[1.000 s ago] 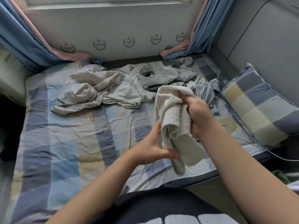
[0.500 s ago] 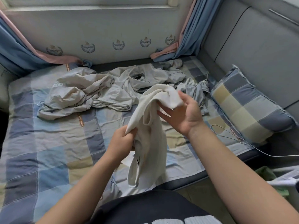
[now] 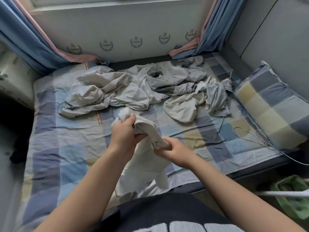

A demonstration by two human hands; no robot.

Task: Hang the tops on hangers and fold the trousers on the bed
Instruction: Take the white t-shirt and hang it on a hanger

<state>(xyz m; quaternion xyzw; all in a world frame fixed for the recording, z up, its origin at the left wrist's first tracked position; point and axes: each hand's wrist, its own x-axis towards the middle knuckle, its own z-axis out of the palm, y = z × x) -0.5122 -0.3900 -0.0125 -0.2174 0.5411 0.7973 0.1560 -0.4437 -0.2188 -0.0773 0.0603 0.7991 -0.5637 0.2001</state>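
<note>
L hand [image 3: 124, 134] grips bunched white garment [image 3: 145, 171]; R hand [image 3: 175, 151] pinches its labelled edge. It hangs over bed [image 3: 66, 148] at 6 o'clock. Locate collar or waistband first, then spread w/ both hands

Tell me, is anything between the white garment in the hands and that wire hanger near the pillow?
Nothing visible. The left hand and right hand grip the white garment; only bare sheet separates it from the wire hanger. The clothes heap lies farther back.
</note>
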